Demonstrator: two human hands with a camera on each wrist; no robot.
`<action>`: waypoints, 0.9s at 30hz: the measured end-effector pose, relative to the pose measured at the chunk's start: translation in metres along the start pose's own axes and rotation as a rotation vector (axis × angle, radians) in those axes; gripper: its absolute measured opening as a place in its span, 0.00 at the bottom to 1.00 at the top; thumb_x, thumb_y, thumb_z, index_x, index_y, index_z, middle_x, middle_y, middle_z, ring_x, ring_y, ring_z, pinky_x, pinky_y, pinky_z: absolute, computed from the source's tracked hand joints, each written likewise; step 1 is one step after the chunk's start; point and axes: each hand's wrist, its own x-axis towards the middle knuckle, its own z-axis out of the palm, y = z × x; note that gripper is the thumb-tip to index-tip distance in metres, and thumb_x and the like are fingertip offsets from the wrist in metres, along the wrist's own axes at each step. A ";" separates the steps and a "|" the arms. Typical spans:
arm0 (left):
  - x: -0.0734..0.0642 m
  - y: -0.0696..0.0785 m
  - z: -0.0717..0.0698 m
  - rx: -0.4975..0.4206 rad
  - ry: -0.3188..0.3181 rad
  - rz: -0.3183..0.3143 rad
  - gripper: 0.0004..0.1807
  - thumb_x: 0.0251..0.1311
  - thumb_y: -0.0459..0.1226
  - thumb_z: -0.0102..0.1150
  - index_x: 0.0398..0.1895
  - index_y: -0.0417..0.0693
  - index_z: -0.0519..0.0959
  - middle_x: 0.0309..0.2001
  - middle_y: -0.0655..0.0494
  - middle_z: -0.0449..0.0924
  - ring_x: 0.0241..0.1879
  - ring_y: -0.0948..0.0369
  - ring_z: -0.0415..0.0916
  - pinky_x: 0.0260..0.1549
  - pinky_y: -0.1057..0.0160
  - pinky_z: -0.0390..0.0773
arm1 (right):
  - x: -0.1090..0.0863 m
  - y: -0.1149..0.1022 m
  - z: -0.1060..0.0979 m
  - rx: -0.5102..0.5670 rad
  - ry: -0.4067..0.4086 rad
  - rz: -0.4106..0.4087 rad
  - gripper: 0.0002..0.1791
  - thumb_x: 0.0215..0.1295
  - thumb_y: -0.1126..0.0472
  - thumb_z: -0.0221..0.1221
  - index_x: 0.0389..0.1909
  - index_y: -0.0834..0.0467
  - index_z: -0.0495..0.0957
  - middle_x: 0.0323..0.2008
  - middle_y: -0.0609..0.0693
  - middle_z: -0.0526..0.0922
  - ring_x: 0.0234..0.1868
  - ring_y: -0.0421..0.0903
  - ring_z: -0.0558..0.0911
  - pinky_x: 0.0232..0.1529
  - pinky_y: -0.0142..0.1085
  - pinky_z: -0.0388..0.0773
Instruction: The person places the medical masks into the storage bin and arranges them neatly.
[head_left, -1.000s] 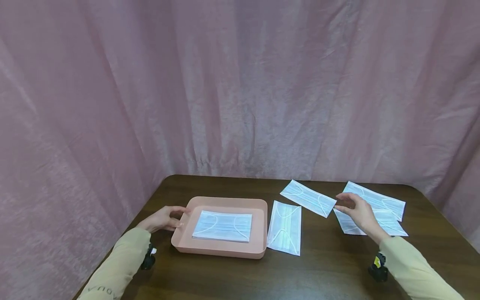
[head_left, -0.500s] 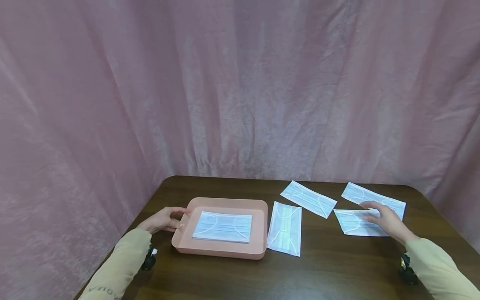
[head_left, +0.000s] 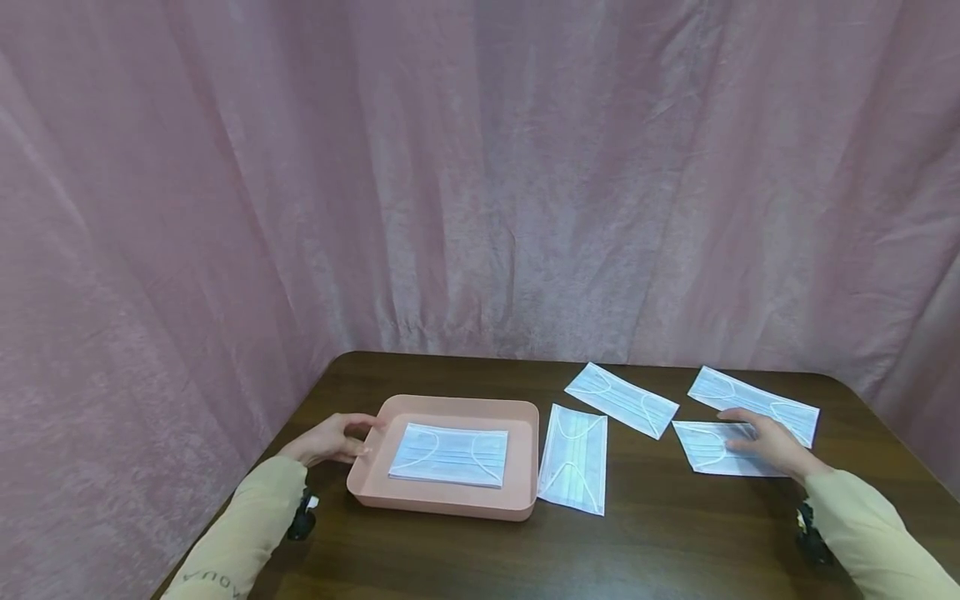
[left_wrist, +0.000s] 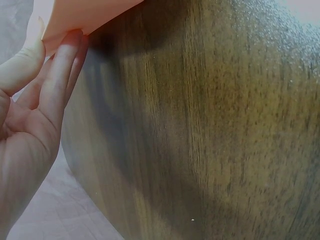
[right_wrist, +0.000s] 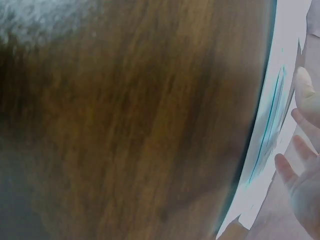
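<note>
My left hand (head_left: 330, 440) grips the left rim of a shallow pink tray (head_left: 459, 407), with the thumb at the rim and the fingers below it, as the left wrist view shows (left_wrist: 37, 95). Inside the tray lies a flat stack of pale blue face masks (head_left: 448, 454) with white ear loops. Over the right part of a face mask (head_left: 708, 450) hovers my right hand (head_left: 772, 442), fingers apart and not closed on anything. In the right wrist view its fingertips (right_wrist: 280, 162) appear beside that mask's edge; whether they touch it I cannot tell.
Another face mask (head_left: 757, 400) lies behind the right hand. One slanted mask (head_left: 622, 400) lies at the back, and another (head_left: 573, 460) stands lengthwise against the tray's right side. All rest on a dark wooden table (head_left: 637, 542), with a pink curtain (head_left: 480, 183) behind.
My right hand has moved rightward from the left ends of the right-hand masks to over the nearer one, then stayed about there. The left hand and tray hold still; the view has shifted slightly.
</note>
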 end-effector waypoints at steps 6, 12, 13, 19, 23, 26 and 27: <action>0.001 0.001 0.000 0.000 0.001 -0.001 0.31 0.47 0.28 0.65 0.57 0.33 0.68 0.55 0.36 0.64 0.38 0.54 0.73 0.35 0.55 0.77 | 0.002 0.007 0.000 -0.079 -0.002 -0.019 0.18 0.53 0.72 0.60 0.46 0.72 0.72 0.46 0.73 0.70 0.50 0.70 0.64 0.46 0.60 0.60; 0.003 0.001 0.000 -0.005 -0.001 -0.003 0.31 0.47 0.28 0.64 0.57 0.33 0.68 0.55 0.36 0.64 0.38 0.54 0.73 0.35 0.55 0.77 | 0.003 0.012 0.002 -0.177 0.032 -0.083 0.17 0.50 0.73 0.62 0.42 0.71 0.73 0.43 0.71 0.73 0.47 0.69 0.68 0.44 0.55 0.60; 0.003 0.001 0.000 -0.006 -0.002 -0.004 0.30 0.47 0.28 0.64 0.57 0.33 0.67 0.55 0.36 0.64 0.38 0.54 0.73 0.35 0.55 0.77 | 0.003 0.013 0.002 -0.196 0.042 -0.092 0.16 0.49 0.72 0.62 0.41 0.71 0.74 0.41 0.70 0.74 0.46 0.68 0.68 0.43 0.53 0.59; 0.003 0.001 -0.001 -0.019 -0.007 -0.005 0.30 0.48 0.27 0.63 0.57 0.33 0.67 0.55 0.35 0.64 0.38 0.54 0.73 0.35 0.54 0.77 | 0.000 0.017 0.002 -0.223 0.094 -0.106 0.12 0.44 0.72 0.64 0.33 0.67 0.76 0.27 0.54 0.74 0.32 0.55 0.71 0.33 0.46 0.55; 0.003 0.000 -0.001 -0.015 -0.005 -0.007 0.30 0.48 0.27 0.63 0.57 0.33 0.68 0.55 0.35 0.63 0.37 0.54 0.73 0.35 0.55 0.77 | -0.004 0.014 -0.001 -0.177 0.052 -0.016 0.12 0.44 0.69 0.66 0.32 0.65 0.77 0.23 0.48 0.70 0.28 0.49 0.66 0.32 0.45 0.55; 0.003 -0.001 -0.001 -0.006 0.001 -0.009 0.29 0.47 0.27 0.63 0.57 0.34 0.68 0.55 0.35 0.63 0.37 0.54 0.73 0.35 0.55 0.77 | -0.004 0.012 -0.003 -0.165 0.022 0.021 0.09 0.46 0.66 0.67 0.28 0.63 0.78 0.24 0.47 0.72 0.28 0.49 0.67 0.32 0.47 0.55; 0.003 -0.001 -0.001 -0.005 0.002 -0.010 0.29 0.47 0.27 0.63 0.57 0.34 0.68 0.55 0.35 0.63 0.37 0.54 0.73 0.35 0.55 0.77 | -0.004 0.012 -0.003 -0.169 0.021 0.027 0.09 0.46 0.65 0.67 0.26 0.61 0.77 0.24 0.47 0.73 0.28 0.48 0.67 0.33 0.47 0.55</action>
